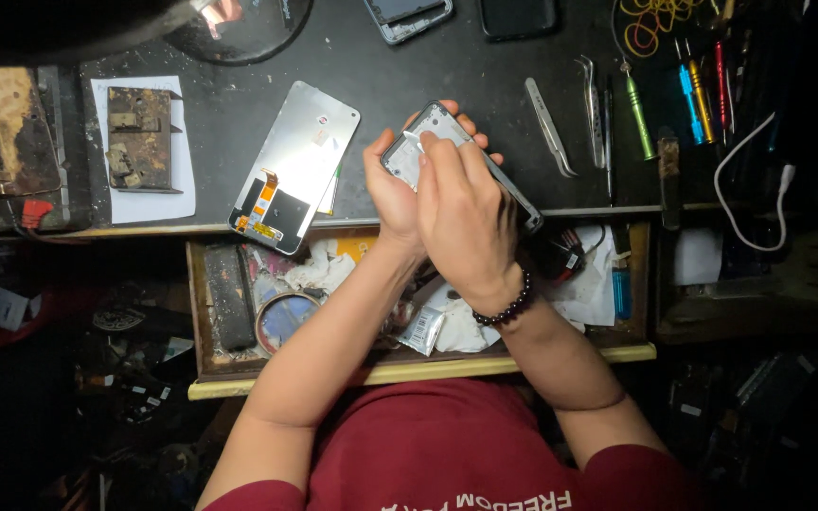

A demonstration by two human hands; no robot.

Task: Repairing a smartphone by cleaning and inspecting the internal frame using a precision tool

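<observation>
Hands are meeting over the front edge of the dark counter (428,66), just above the open drawer (203,312). Your left hand (392,194) is cradling a phone body (407,151) from underneath, grip closed around it, fingers wrapping its far edge so the phone is sitting tilted, one corner pointing up and away from you, the other end running down to the right past your wrist. Your right hand (466,222) is lying on top of the phone, fingertips (428,142) pressing on its pale inner face near the upper corner; fingers are bunched together, and you cannot tell whether they are pinching anything small there. A dark bead bracelet (506,308) is sitting on your right wrist.

Just left of your hands, a detached screen panel (297,163) with an orange flex cable is lying face down on the counter, its lower end hanging over the drawer. Further left, a rusty metal part (139,137) is resting on a white sheet. To the right of your hands, tweezers (551,128) are lying on the counter, apart from the phone, with a row of coloured screwdrivers (693,90) beyond them and a white cable (750,180) near the edge. In the drawer below, a round magnifier (281,317) is lying among crumpled papers.
</observation>
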